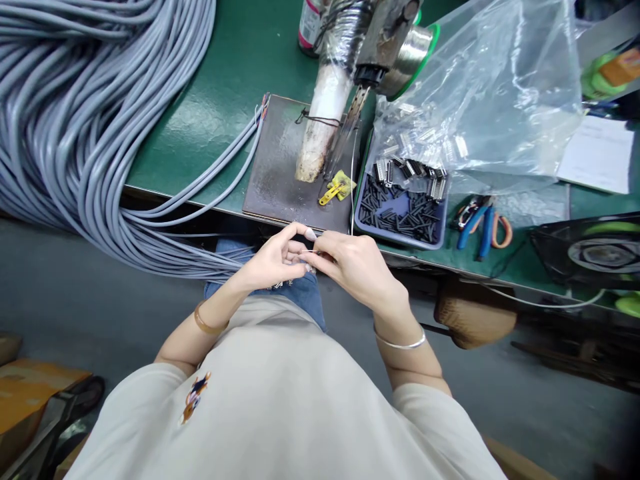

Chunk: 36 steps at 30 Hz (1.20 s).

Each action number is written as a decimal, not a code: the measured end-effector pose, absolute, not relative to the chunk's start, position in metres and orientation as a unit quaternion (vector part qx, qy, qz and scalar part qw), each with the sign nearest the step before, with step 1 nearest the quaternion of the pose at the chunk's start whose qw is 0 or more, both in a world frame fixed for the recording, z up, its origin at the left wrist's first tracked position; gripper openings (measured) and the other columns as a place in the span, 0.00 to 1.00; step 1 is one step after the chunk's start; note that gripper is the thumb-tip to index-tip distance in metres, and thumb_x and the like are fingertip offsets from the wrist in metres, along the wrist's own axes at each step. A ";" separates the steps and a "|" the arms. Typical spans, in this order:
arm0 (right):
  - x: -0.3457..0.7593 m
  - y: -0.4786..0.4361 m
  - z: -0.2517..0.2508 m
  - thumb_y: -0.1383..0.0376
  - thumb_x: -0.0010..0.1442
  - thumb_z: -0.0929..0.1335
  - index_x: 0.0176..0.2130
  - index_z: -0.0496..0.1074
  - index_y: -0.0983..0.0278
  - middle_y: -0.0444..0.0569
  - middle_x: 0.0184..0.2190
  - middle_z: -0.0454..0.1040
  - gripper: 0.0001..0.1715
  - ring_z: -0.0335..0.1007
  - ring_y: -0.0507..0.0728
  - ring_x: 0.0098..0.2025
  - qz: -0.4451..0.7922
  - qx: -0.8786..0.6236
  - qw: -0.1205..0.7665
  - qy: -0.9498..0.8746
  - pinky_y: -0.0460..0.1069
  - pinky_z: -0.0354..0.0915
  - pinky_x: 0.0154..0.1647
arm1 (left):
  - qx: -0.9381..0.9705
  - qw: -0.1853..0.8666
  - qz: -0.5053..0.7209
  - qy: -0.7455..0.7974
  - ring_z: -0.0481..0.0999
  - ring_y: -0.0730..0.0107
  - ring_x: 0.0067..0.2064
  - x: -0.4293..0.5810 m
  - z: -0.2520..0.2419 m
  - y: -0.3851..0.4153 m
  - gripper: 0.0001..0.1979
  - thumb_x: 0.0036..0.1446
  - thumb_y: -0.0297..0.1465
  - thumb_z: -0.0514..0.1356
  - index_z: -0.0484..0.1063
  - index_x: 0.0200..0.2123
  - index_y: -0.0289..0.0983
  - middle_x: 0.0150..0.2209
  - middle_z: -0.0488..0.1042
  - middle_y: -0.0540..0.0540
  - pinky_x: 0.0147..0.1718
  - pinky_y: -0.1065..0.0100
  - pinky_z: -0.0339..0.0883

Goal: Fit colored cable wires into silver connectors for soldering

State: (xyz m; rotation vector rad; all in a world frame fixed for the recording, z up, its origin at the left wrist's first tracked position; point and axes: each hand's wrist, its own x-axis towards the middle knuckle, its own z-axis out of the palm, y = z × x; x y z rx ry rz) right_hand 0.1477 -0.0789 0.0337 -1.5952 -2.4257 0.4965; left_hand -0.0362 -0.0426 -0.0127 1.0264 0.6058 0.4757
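Observation:
My left hand [277, 257] and my right hand [350, 263] meet over my lap, just below the front edge of the green bench [220, 113]. Both have their fingers curled together in a pinch around something thin, which looks like a fine wire end [313, 252]; I cannot make it out clearly. A dark work plate [280, 167] lies on the bench right above my hands. On it rests a wrapped, whitish tool [323, 127] and a small yellow clip [336, 190].
A big bundle of grey cables [75, 113] hangs off the bench at left, some ends reaching the plate. A blue tray [400, 210] holds black sleeves and small connectors, under a clear plastic bag [480, 87]. Blue and orange pliers [480, 227] lie to its right. A solder spool [413, 57] stands behind.

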 end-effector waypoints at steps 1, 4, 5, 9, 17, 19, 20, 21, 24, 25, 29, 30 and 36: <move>0.147 -0.078 0.033 0.55 0.73 0.63 0.31 0.74 0.64 0.46 0.26 0.73 0.23 0.66 0.51 0.27 0.166 -0.532 0.096 -0.825 0.49 0.49 0.28 | 0.471 0.809 0.221 0.274 0.73 0.82 0.27 -0.036 -0.013 -0.043 0.25 0.45 0.22 0.64 0.60 0.47 0.39 0.32 0.76 0.53 0.27 0.79 0.63; 0.147 -0.078 0.034 0.50 0.70 0.65 0.35 0.76 0.64 0.45 0.24 0.72 0.23 0.66 0.51 0.26 0.150 -0.537 0.144 -0.818 0.48 0.51 0.27 | 0.450 0.817 0.234 0.274 0.69 0.85 0.24 -0.039 -0.013 -0.043 0.26 0.45 0.22 0.66 0.62 0.47 0.39 0.34 0.74 0.55 0.23 0.79 0.63; 0.148 -0.079 0.035 0.48 0.69 0.66 0.38 0.77 0.64 0.45 0.25 0.73 0.23 0.66 0.51 0.26 0.141 -0.555 0.184 -0.799 0.48 0.53 0.28 | 0.441 0.817 0.245 0.278 0.68 0.86 0.22 -0.041 -0.013 -0.042 0.26 0.46 0.23 0.66 0.63 0.48 0.39 0.34 0.73 0.55 0.22 0.79 0.62; 0.155 -0.087 0.037 0.52 0.64 0.71 0.47 0.77 0.63 0.46 0.30 0.78 0.19 0.66 0.50 0.26 0.144 -0.633 0.308 -0.696 0.47 0.61 0.31 | 0.398 0.831 0.286 0.264 0.71 0.84 0.21 -0.047 -0.015 -0.036 0.22 0.50 0.28 0.68 0.65 0.47 0.38 0.37 0.76 0.52 0.19 0.77 0.63; 0.146 -0.093 0.015 0.57 0.65 0.70 0.47 0.81 0.63 0.47 0.31 0.82 0.16 0.71 0.50 0.25 0.339 -0.633 0.377 -0.585 0.46 0.65 0.27 | 0.406 0.804 0.330 0.283 0.71 0.80 0.20 -0.044 -0.021 -0.035 0.16 0.50 0.37 0.73 0.73 0.31 0.33 0.28 0.75 0.50 0.18 0.76 0.64; 0.144 -0.091 0.010 0.57 0.64 0.70 0.45 0.82 0.63 0.47 0.32 0.83 0.16 0.76 0.52 0.28 0.373 -0.617 0.411 -0.557 0.46 0.69 0.29 | 0.442 0.778 0.336 0.295 0.71 0.80 0.21 -0.042 -0.018 -0.038 0.14 0.49 0.36 0.74 0.77 0.30 0.33 0.30 0.78 0.48 0.19 0.75 0.64; 0.143 -0.090 0.009 0.57 0.64 0.70 0.45 0.82 0.63 0.48 0.32 0.83 0.16 0.77 0.53 0.28 0.379 -0.612 0.421 -0.552 0.47 0.71 0.30 | 0.467 0.758 0.343 0.300 0.72 0.79 0.23 -0.041 -0.016 -0.039 0.12 0.49 0.35 0.74 0.79 0.30 0.33 0.31 0.79 0.46 0.22 0.74 0.66; 0.142 -0.089 0.008 0.57 0.64 0.70 0.44 0.82 0.62 0.48 0.34 0.84 0.15 0.77 0.53 0.29 0.373 -0.610 0.426 -0.555 0.47 0.72 0.31 | 0.497 0.731 0.354 0.305 0.74 0.77 0.26 -0.040 -0.014 -0.041 0.10 0.49 0.34 0.73 0.80 0.30 0.33 0.32 0.80 0.45 0.25 0.74 0.68; 0.142 -0.088 0.008 0.58 0.64 0.70 0.45 0.83 0.60 0.48 0.35 0.84 0.14 0.76 0.52 0.28 0.308 -0.620 0.415 -0.591 0.48 0.72 0.31 | 0.577 0.634 0.392 0.335 0.77 0.72 0.33 -0.037 -0.009 -0.043 0.04 0.52 0.29 0.70 0.81 0.29 0.33 0.32 0.80 0.44 0.32 0.72 0.70; 0.143 -0.089 0.009 0.57 0.65 0.70 0.46 0.83 0.60 0.46 0.33 0.83 0.14 0.74 0.52 0.26 0.283 -0.625 0.410 -0.601 0.48 0.71 0.30 | 0.592 0.608 0.399 0.347 0.76 0.72 0.33 -0.036 -0.008 -0.043 0.04 0.52 0.28 0.69 0.81 0.28 0.33 0.31 0.79 0.44 0.32 0.72 0.68; 0.147 -0.090 0.013 0.58 0.68 0.69 0.49 0.81 0.58 0.43 0.26 0.80 0.14 0.67 0.50 0.21 0.177 -0.626 0.401 -0.645 0.47 0.65 0.25 | 0.585 0.582 0.421 0.377 0.72 0.75 0.29 -0.033 -0.008 -0.041 0.05 0.52 0.29 0.69 0.81 0.29 0.33 0.29 0.78 0.46 0.29 0.72 0.64; 0.148 -0.090 0.014 0.59 0.68 0.69 0.48 0.81 0.59 0.43 0.28 0.80 0.13 0.68 0.50 0.22 0.152 -0.609 0.392 -0.672 0.47 0.64 0.26 | 0.579 0.585 0.424 0.379 0.72 0.75 0.29 -0.032 -0.008 -0.040 0.05 0.51 0.30 0.69 0.81 0.29 0.33 0.29 0.77 0.46 0.29 0.72 0.64; 0.148 -0.091 0.012 0.66 0.67 0.69 0.34 0.76 0.62 0.43 0.25 0.78 0.07 0.70 0.48 0.23 0.053 -0.561 0.349 -0.749 0.45 0.62 0.26 | 0.539 0.644 0.403 0.364 0.74 0.77 0.31 -0.030 -0.008 -0.038 0.08 0.54 0.33 0.70 0.79 0.31 0.32 0.31 0.79 0.46 0.31 0.74 0.67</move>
